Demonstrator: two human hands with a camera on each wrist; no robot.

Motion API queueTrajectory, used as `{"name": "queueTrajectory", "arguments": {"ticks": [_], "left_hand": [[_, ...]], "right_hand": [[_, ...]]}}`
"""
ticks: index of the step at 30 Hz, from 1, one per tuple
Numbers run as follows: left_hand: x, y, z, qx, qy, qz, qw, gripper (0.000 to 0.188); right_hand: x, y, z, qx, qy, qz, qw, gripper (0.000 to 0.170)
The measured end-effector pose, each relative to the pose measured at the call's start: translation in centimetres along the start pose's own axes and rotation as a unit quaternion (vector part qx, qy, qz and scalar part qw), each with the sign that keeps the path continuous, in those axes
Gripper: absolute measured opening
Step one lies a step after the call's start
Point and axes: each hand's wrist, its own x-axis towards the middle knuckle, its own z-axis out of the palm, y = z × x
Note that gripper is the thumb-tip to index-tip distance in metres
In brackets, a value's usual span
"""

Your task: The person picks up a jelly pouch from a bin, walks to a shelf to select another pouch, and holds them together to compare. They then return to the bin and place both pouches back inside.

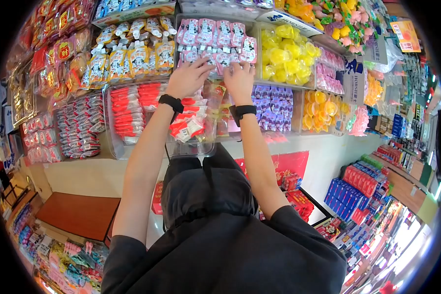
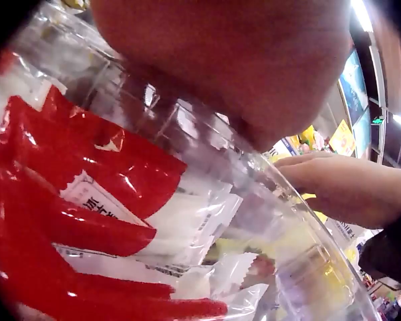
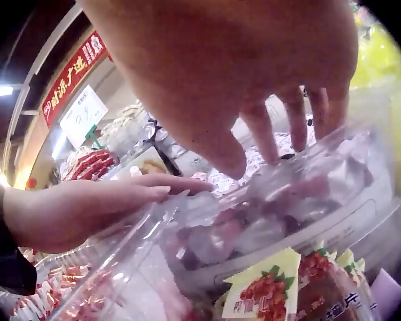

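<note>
**Both My Hands Are at the Pink Pouches**

My left hand is flat, with its fingers long and a bit apart. It lies over the front of the pink pouches, and I think its tips touch them. My right hand is just beside it. Its fingers are spread and point down at the same pouches. I can't see the tips well, but I see nothing held in either hand.

The pink pouches sit in a clear bin, between the orange pouches on the left and the shiny yellow things on the right. Red-and-white packets lie nearer to me.

How far along am I? The back row looks done, I'd say: those pouches sit side by side, nice and neat. The front looks only partly done. One pouch at the right end seems to lie over its neighbours. The ones by my fingers may be what's left, but my hands hide some, so I can't count them.
</note>
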Motion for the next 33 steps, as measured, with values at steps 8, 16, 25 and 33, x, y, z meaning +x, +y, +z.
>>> {"name": "queueTrajectory", "arguments": {"ticks": [8, 16, 25, 33], "left_hand": [[0.3, 0.6, 0.9, 0.006, 0.062, -0.064, 0.996, 0.036], [0.4, 0.3, 1.5, 0.007, 0.098, -0.079, 0.992, 0.037], [0.5, 0.6, 1.1, -0.01, 0.088, -0.11, 0.99, 0.038], [0.5, 0.9, 0.6, -0.021, 0.086, -0.148, 0.985, 0.047]], "right_hand": [[-0.1, -0.9, 2.6, 0.115, -0.048, -0.051, 0.991, 0.029], [0.9, -0.7, 3.2, 0.067, -0.015, -0.077, 0.995, 0.034], [3.3, -1.2, 2.7, -0.015, -0.091, -0.018, 0.996, 0.035], [3.2, -1.4, 3.2, -0.011, -0.081, -0.034, 0.996, 0.034]]}}
